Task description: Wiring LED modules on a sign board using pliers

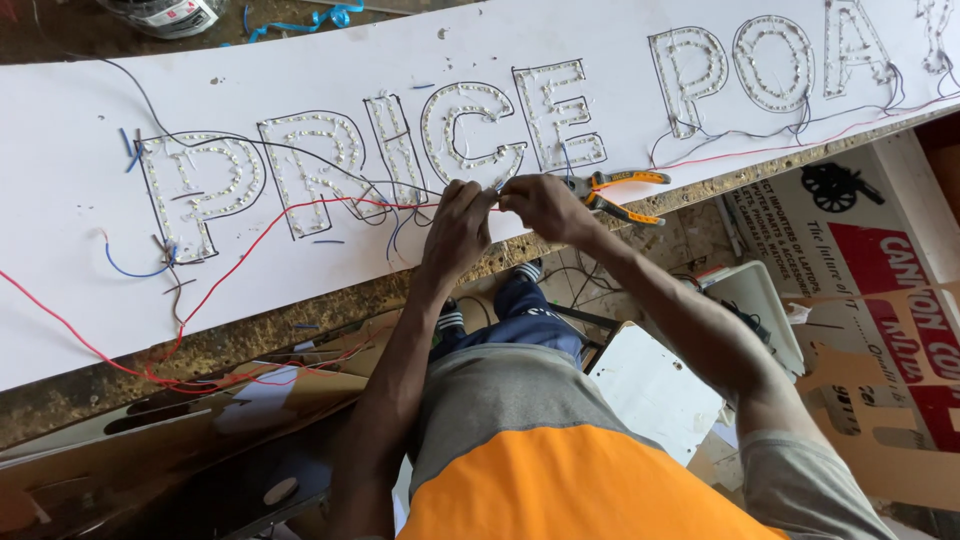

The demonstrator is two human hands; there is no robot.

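Red wire (300, 215) runs in from nine o'clock across the white sign board (70, 290) to both hands: left hand (457, 225) and right hand (545, 205) pinch it, fingertips closed tight. Pull too hard and the joint could snap; orange pliers (620, 195) at three o'clock might get knocked off.

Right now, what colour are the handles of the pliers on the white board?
Orange, with black trim. The pliers show best in the head view, beside the right hand.
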